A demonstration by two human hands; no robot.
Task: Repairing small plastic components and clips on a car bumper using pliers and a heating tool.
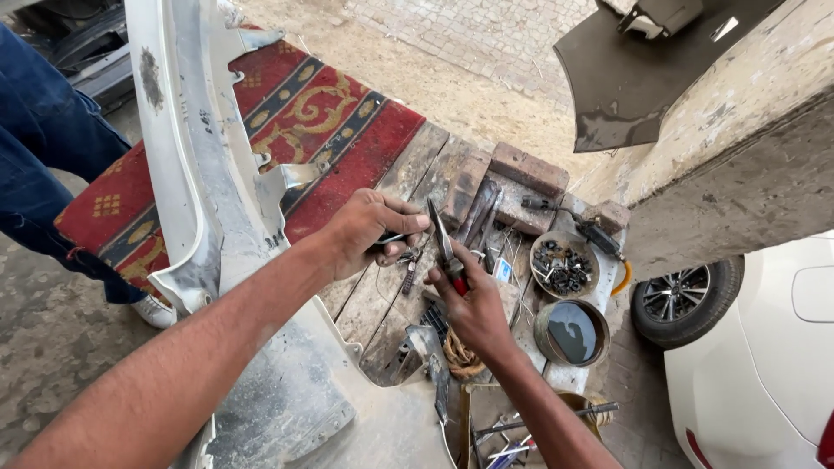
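Observation:
My right hand (473,308) grips a pair of long-nose pliers (443,243) by their red handles, jaws pointing up and away from me. My left hand (369,230) is closed around a small dark metal piece with a thin wire end (395,238), held just left of the plier jaws. Both hands hover above a worn wooden workbench (391,287). A white car bumper panel (187,156) lies across the bench under my left forearm.
A red patterned rug (300,113) covers the bench's far end. Bricks (528,169), a round tin of nuts and bolts (563,265), a tin of dark liquid (572,333) and loose tools sit at the right. A person's blue-trousered leg (43,148) stands left; a white car (764,347) is parked right.

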